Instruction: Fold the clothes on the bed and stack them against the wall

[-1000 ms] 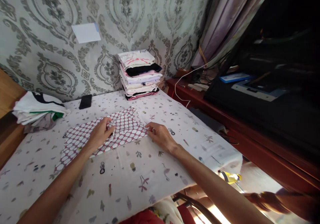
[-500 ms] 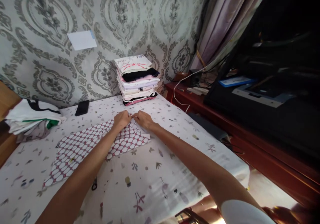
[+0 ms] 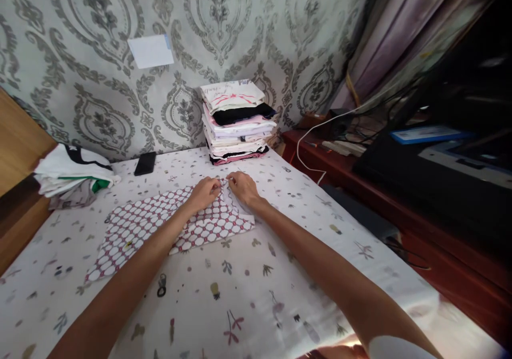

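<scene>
A white garment with a red lattice print (image 3: 140,217) lies spread on the bed, its right part folded over in layers. My left hand (image 3: 205,193) rests at the garment's far edge with its fingers curled in on the cloth. Just to the right, my right hand (image 3: 242,187) bends over the far right corner, thumb and fingertips close together at the cloth's edge. A small gap separates the two hands. My left forearm crosses above the garment and hides part of it.
Behind my hands stands a stack of folded clothes (image 3: 238,129) against the wall. A black phone (image 3: 145,164) lies to its left, and a loose pile of clothes (image 3: 76,169) sits at the far left. On the right, a white cable (image 3: 299,153) hangs from a red cabinet (image 3: 298,141).
The view has shifted, so things appear farther right. My hands, close together at the garment's far edge before, have moved slightly apart. The garment keeps its folded shape.
</scene>
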The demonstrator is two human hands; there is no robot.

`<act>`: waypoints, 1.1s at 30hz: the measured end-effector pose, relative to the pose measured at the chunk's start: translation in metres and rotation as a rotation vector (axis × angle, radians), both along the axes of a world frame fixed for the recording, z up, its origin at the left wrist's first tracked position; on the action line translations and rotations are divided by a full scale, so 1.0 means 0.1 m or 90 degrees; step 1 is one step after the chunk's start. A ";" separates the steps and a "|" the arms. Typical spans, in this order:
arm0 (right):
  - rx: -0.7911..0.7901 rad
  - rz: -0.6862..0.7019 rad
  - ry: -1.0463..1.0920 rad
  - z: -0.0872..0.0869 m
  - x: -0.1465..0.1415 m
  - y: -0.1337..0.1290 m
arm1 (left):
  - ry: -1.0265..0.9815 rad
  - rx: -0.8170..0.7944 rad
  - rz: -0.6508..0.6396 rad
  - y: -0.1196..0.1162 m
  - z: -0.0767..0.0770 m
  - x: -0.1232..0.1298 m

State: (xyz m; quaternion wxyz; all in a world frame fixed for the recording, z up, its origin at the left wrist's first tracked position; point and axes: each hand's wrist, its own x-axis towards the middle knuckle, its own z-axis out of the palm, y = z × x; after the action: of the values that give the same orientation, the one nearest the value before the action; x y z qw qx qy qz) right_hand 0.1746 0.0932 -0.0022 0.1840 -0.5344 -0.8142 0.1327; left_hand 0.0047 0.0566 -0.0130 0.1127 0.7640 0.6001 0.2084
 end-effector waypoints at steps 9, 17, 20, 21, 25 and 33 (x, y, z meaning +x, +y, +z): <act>-0.067 0.000 0.043 0.03 -0.15 -0.08 | -0.066 -0.032 -0.055 -0.65 0.37 -0.26; -0.180 0.001 0.145 0.03 -0.17 -0.22 | -0.118 -0.231 -0.234 -1.16 0.56 -0.23; -0.251 0.004 0.252 0.02 -0.19 -0.27 | -0.056 -0.127 -0.106 -0.99 0.48 -0.17; -0.273 0.002 0.278 0.02 -0.20 -0.29 | -0.014 -0.088 -0.070 -0.93 0.45 -0.14; -0.378 -0.009 0.345 0.02 -0.19 -0.33 | 0.113 -0.071 0.016 -0.79 0.39 0.02; -0.508 0.000 0.461 0.06 -0.12 -0.34 | 0.179 -0.109 0.091 -0.80 0.35 0.13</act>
State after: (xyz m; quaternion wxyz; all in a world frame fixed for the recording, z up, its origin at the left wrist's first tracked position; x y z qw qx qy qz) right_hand 0.1622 0.0592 0.0034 0.2354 -0.4829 -0.5850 0.6076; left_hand 0.0179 -0.0232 0.0217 0.0769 0.7285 0.6784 0.0552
